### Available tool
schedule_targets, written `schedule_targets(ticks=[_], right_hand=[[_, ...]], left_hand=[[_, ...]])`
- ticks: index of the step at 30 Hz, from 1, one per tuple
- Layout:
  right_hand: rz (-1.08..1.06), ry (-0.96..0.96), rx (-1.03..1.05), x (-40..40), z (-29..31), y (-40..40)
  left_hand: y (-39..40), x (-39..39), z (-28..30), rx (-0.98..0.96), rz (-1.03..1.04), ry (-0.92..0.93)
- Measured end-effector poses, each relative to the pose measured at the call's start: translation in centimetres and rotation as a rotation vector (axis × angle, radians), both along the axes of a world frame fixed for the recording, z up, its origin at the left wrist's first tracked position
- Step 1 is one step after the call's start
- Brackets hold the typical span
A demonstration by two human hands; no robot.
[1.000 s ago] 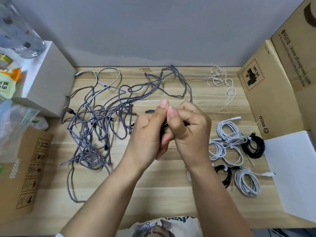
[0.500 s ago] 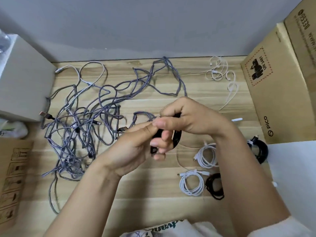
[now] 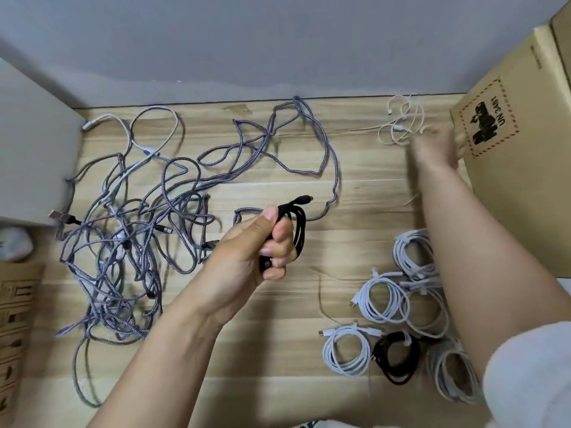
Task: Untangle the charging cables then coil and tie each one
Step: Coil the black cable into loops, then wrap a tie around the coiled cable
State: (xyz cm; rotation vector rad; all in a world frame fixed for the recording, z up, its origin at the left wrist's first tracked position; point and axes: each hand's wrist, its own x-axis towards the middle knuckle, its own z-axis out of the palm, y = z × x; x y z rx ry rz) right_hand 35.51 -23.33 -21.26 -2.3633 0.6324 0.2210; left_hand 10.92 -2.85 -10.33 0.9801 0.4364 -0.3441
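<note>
My left hand (image 3: 256,245) grips a coiled black cable (image 3: 297,222) above the middle of the wooden table (image 3: 355,193); one plug sticks out at the top of the coil. My right hand (image 3: 435,146), blurred, reaches to the far right corner by a small heap of thin white twist ties (image 3: 398,125); whether it touches them I cannot tell. A large tangle of grey braided cables (image 3: 129,236) spreads over the left half of the table. Several coiled white cables (image 3: 386,298) and a coiled black one (image 3: 397,356) lie at the right, partly under my right forearm.
A brown cardboard box (image 3: 519,168) stands at the right edge, close to my right hand. A grey box (image 3: 34,156) stands at the far left by the tangle. Flat cardboard (image 3: 15,335) lies at the near left. The grey wall closes the table's far side.
My right hand has let go of the black coil and moved away to the far right corner. My left hand alone now holds the coil. The camera view shifted right.
</note>
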Motion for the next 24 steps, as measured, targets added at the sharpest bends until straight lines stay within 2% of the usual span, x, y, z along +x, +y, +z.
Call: schedule_targets(ticks=[3, 8, 10, 13, 16, 18, 21, 24], right_hand=[[0.08, 0.083, -0.023, -0.4, -1.2, -0.7], [0.136, 0.031, -0.023, -0.8, -1.5, -0.7], [0.131, -0.06, -0.014, -1.2, -1.1, -0.3], [0.133, -0.348, 0.017, -2.6, 1.0, 0.9], [0.211, -0.719, 0.274, -4.7, 3.5, 2.2], [0.282, -0.887, 0.423, -6.4, 5.7, 3.1], [0.34, -0.967, 0.594, -10.4, 9.2, 5.2], [0.258, -0.876, 0.853, -16.0, 11.2, 7.6]], left_hand=[[0.3, 0.1, -0.1, 0.012, 0.008, 0.007], [0.6, 0.1, 0.0, 0.027, 0.021, 0.013], [0.7, -0.1, 0.1, 0.043, 0.022, 0.006], [0.8, -0.6, 0.5, 0.073, 0.03, -0.014], [1.0, -1.4, 0.9, 0.094, 0.051, -0.032], [1.1, -2.1, 1.3, 0.107, 0.065, -0.047], [1.1, -3.4, 1.9, 0.18, 0.07, -0.066], [1.1, -5.0, 2.3, 0.295, 0.076, -0.085]])
